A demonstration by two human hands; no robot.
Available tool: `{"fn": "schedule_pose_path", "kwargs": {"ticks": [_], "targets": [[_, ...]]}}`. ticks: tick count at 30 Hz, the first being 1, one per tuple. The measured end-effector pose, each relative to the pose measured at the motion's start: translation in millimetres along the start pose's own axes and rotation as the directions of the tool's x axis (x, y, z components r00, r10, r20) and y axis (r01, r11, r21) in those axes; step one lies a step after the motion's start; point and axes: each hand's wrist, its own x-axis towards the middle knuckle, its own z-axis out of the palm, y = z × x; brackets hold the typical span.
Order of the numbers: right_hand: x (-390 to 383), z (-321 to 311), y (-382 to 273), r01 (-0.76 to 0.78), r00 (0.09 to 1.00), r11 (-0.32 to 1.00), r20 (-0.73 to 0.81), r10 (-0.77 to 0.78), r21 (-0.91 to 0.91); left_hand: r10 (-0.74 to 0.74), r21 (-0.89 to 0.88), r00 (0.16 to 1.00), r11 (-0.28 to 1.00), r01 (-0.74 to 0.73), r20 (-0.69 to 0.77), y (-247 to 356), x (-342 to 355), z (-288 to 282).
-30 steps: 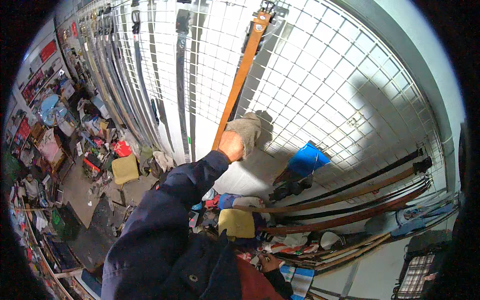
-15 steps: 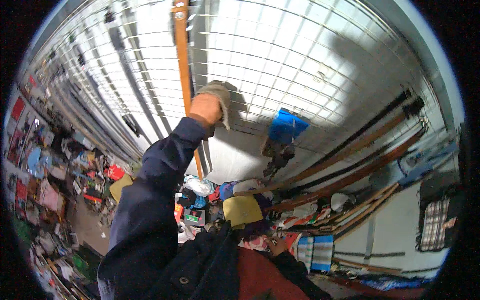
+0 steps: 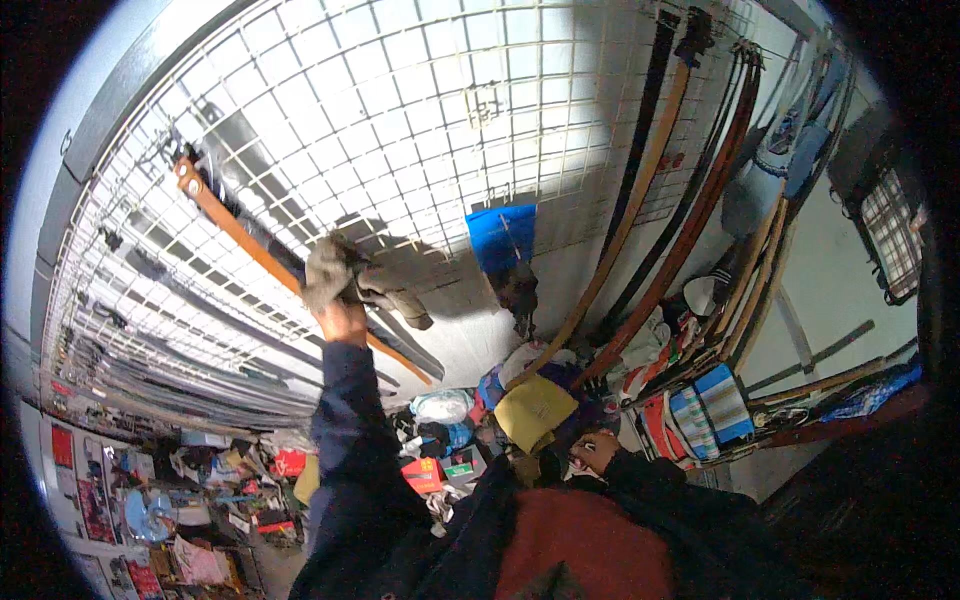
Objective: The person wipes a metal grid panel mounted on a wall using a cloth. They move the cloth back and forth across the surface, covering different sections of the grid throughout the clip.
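Note:
My left hand (image 3: 342, 322) reaches up to the wire grid with its fingers closed round a grey-brown cloth (image 3: 332, 270). The cloth is pressed against a tan leather belt (image 3: 243, 238) that hangs slantwise from the grid, and part of it dangles to the right. A dark belt lies just behind the tan one. Low in front of my body, my right hand (image 3: 597, 450) has curled fingers beside a yellow cloth (image 3: 537, 412). What it holds, if anything, cannot be made out.
A blue packet (image 3: 503, 236) hangs on the wire grid (image 3: 420, 90). Brown and black belts (image 3: 690, 240) hang at the right, near a plaid bag (image 3: 890, 235). Below lie a red box (image 3: 422, 475), a striped blue bag (image 3: 712, 405) and heaped goods at the lower left.
The view has turned right, so the grid and belts appear shifted left. My left hand stays on the tan belt with the cloth, whose loose end now swings out to the right.

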Motion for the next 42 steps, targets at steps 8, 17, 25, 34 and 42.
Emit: {"fn": "schedule_pose_path", "kwargs": {"ticks": [8, 17, 25, 34, 42], "targets": [[-3, -2, 22, -0.171, 0.984, 0.975, 0.082, 0.161, 0.140, 0.029, 0.732, 0.930, 0.608, -0.307, 0.366, -16, -8, 53], [25, 22, 105, -0.074, 0.995, 0.997, -0.067, 0.076, 0.033, 0.066, 0.849, 0.894, 0.292, -0.441, 0.442, -33, 17, 80], [58, 6, 90, -0.466, 0.730, 0.812, 0.671, 0.128, 0.352, -0.456, -0.238, 0.886, 0.872, 0.428, -0.078, -27, 34, 73], [41, 10, 52, -0.152, 0.975, 0.988, 0.161, 0.153, -0.018, -0.047, 0.757, 0.886, 0.541, -0.366, 0.462, -9, 25, 55], [48, 5, 27, -0.133, 0.976, 0.991, 0.175, 0.133, -0.011, -0.685, 0.526, 0.647, -0.433, -0.732, 0.336, 23, 43, 75]]}}
